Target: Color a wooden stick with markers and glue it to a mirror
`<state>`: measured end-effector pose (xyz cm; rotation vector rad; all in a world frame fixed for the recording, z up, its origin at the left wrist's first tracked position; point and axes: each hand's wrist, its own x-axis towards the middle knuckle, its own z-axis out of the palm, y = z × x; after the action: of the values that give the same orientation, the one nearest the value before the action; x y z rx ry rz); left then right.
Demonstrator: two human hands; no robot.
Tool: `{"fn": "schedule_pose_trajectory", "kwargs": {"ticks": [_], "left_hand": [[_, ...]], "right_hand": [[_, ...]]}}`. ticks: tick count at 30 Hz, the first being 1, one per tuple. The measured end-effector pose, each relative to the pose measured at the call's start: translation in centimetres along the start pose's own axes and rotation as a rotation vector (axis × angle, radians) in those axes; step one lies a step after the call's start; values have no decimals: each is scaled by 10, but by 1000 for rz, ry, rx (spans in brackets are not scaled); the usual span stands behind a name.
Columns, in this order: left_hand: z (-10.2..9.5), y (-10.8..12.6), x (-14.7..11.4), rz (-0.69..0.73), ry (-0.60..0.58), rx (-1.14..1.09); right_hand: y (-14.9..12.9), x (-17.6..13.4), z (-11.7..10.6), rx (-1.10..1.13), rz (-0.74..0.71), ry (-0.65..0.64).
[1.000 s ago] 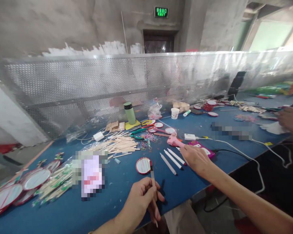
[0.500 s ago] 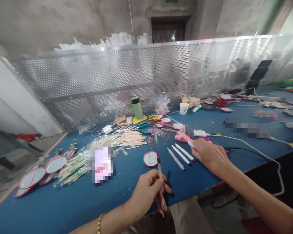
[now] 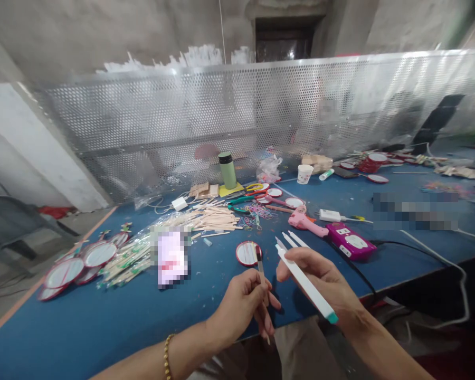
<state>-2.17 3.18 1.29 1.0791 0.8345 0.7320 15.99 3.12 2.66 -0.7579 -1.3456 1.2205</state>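
Note:
My left hand [image 3: 243,301] is closed around a thin wooden stick [image 3: 260,270] with a dark red-brown upper end, pointing away from me. Just beyond that end lies a round white disc [image 3: 246,254] with a red rim and fine lines across it. A white marker pen [image 3: 309,282] with a teal rear end is pinched in my right hand [image 3: 324,279], its tip aimed up and left over the blue table. Behind the right fingers, more white pens [image 3: 295,239] lie on the table, partly hidden.
A pink glue gun [image 3: 306,221] lies beside a purple box [image 3: 350,241] with a black cable. Pale wooden sticks [image 3: 217,217], a green bottle [image 3: 227,171] and a paper cup [image 3: 304,174] are farther back. Red-rimmed discs [image 3: 65,273] pile up at left. A perforated metal panel [image 3: 174,116] closes the back.
My right hand has come back toward me and left from near the glue gun, bringing the white marker pen into clear sight. The left hand keeps its hold on the stick.

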Motion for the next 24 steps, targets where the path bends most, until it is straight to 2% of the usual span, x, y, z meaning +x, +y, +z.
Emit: {"fn": "schedule_pose_trajectory", "kwargs": {"ticks": [3,10,18,24], "left_hand": [[0,2,0,10,3,0],[-2,4,2,20,45,5],[2,2,2,55,84,94],[1,-2,2,73,61,86]], "right_hand": [[10,5,9,-74,-52,32],[19,3,17,-565,-320,203],[28,3,20,-621,-384,253],[27,3,20,-633,-329,321]]}}
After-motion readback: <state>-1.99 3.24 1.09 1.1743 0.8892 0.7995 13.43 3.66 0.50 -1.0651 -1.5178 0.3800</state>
